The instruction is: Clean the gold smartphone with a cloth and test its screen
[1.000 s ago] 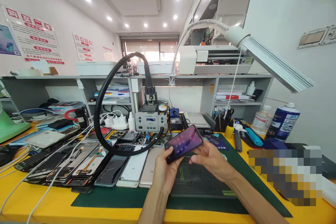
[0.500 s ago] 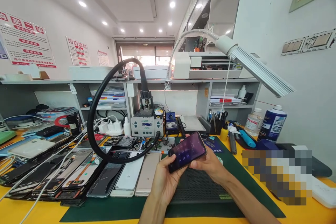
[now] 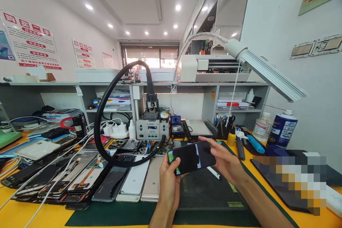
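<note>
Head view: held up between both hands, above a black perforated mat (image 3: pixel 213 194), a dark phone (image 3: pixel 188 160), turned sideways and slightly tilted. Lit at the left end with green, crossed by a pale band towards the right, otherwise black on the screen. Closed around the left end, the left hand (image 3: pixel 169 180), with thumb laid over the glass. Gripping the right end, the right hand (image 3: pixel 227 160), with one finger stretched along the top edge. Just below, partly hidden, a thin white strip (image 3: pixel 214 173). Spread underneath, a green mat (image 3: pixel 120 213) on a yellow tabletop (image 3: pixel 40 217). Laid side by side to the left, a gold phone (image 3: pixel 151 182), a white phone (image 3: pixel 135 176) and a dark glossy phone (image 3: pixel 110 181). Behind, a grey station (image 3: pixel 152 129) with a looping black hose (image 3: pixel 97 124). Off to the right, a small yellow bottle (image 3: pixel 231 138), a clear bottle (image 3: pixel 262 127) and a blue spray can (image 3: pixel 282 128). Overhead, angled down to the right, a white lamp (image 3: pixel 275 74).
</note>
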Demonstrator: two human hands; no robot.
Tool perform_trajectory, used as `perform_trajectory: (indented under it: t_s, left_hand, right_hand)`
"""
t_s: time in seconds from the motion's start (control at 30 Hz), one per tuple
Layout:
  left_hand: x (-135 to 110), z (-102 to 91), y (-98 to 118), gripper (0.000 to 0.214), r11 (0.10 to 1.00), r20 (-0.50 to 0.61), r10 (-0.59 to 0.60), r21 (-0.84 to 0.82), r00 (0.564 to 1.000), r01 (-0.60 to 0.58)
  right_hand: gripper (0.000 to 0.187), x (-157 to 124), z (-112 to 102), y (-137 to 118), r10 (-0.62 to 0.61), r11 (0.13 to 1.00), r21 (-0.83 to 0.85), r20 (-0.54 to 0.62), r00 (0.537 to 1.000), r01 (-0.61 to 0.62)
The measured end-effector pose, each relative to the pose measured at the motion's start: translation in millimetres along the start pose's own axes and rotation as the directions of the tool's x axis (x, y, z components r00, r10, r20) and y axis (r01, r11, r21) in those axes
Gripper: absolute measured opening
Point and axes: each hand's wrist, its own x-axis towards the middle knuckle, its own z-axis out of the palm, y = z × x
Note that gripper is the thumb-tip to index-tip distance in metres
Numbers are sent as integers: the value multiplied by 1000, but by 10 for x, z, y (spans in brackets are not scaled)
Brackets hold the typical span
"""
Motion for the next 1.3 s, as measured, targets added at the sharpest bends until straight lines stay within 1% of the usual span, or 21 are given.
perform_trajectory:
  t_s: [0.07, 0.17, 0.27, 0.37, 0.4, 0.43, 0.5, 0.57, 0.6, 0.63, 0.67, 0.73, 0.83, 0.9, 0.97, 1.0, 1.07, 1.13, 1.17, 1.23, 1.3]
  left_hand:
    - [-1, -4, -22, 40, 999, 10, 20, 39, 1000, -20]
    - [5, -11, -44, 36, 993, 13, 64, 94, 998, -65]
    - [28, -48, -59, 29, 984, -12, 111, 142, 994, -109]
    - [53, -95, -65, 20, 976, -41, 140, 176, 989, -131]
    - [58, -106, -66, 17, 973, -48, 148, 187, 988, -137]
    - [61, -114, -67, 16, 970, -52, 154, 200, 987, -141]
    - [56, -117, -72, 14, 961, -45, 157, 238, 987, -142]
    - [42, -109, -84, 13, 940, -21, 176, 299, 984, -162]
    - [33, -104, -92, 12, 928, -8, 187, 329, 982, -174]
    - [24, -99, -102, 12, 917, -1, 198, 354, 980, -185]
    - [15, -96, -111, 11, 907, 3, 207, 374, 978, -193]
    - [1, -94, -127, 11, 895, 14, 204, 403, 979, -192]
    - [5, -91, -140, 12, 860, 32, 189, 478, 981, -182]
    - [30, -78, -142, 14, 824, -7, 210, 539, 978, -173]
    - [69, -53, -144, 20, 821, -99, 232, 553, 968, -141]
    - [91, -36, -146, 24, 848, -151, 218, 519, 964, -110]
    - [134, 8, -155, 32, 933, -227, 111, 358, 968, -23]
    - [167, 61, -174, 37, 987, -213, -6, 153, 977, 40]
    - [177, 89, -189, 38, 996, -197, -29, 77, 980, 45]
    - [183, 139, -227, 35, 1000, -195, 0, 14, 981, 3]
    - [170, 170, -267, 30, 996, -239, 80, 47, 968, -71]
  right_hand:
    - [50, 41, 4, -68, 35, 987, -155, -36, 999, -40]
    - [42, 114, 43, -136, 60, 946, -316, -55, 997, -74]
    - [27, 181, 133, -167, 18, 872, -487, -76, 997, -53]
    - [19, 224, 233, -177, -38, 803, -596, -73, 997, -13]
    - [18, 230, 259, -180, -51, 764, -645, -65, 997, -3]
    - [17, 231, 278, -182, -62, 704, -710, -50, 997, 8]
    - [17, 217, 298, -185, -57, 531, -847, 0, 998, 30]
    - [18, 183, 296, -179, -28, 365, -930, 44, 999, 51]
    - [19, 162, 289, -171, -14, 330, -942, 53, 999, 54]
    - [20, 141, 279, -159, -8, 320, -946, 55, 998, 54]
    - [23, 123, 265, -144, -6, 328, -943, 51, 999, 51]
    - [25, 107, 226, -106, -11, 388, -921, 41, 999, 42]
    - [18, 137, 148, -29, 45, 548, -836, 45, 998, 13]
    - [14, 175, 101, 36, 112, 648, -760, 28, 993, -51]
    - [13, 206, 73, 111, 154, 707, -696, -18, 988, -123]
    - [12, 216, 67, 147, 148, 723, -677, -47, 988, -140]
    - [12, 224, 68, 212, 107, 745, -654, -83, 991, -135]
    - [13, 226, 75, 258, 69, 765, -634, -89, 994, -110]
    - [14, 226, 77, 273, 64, 777, -621, -86, 994, -103]
    - [14, 229, 78, 290, 65, 791, -604, -72, 995, -96]
    - [13, 234, 75, 296, 70, 786, -611, -61, 996, -93]
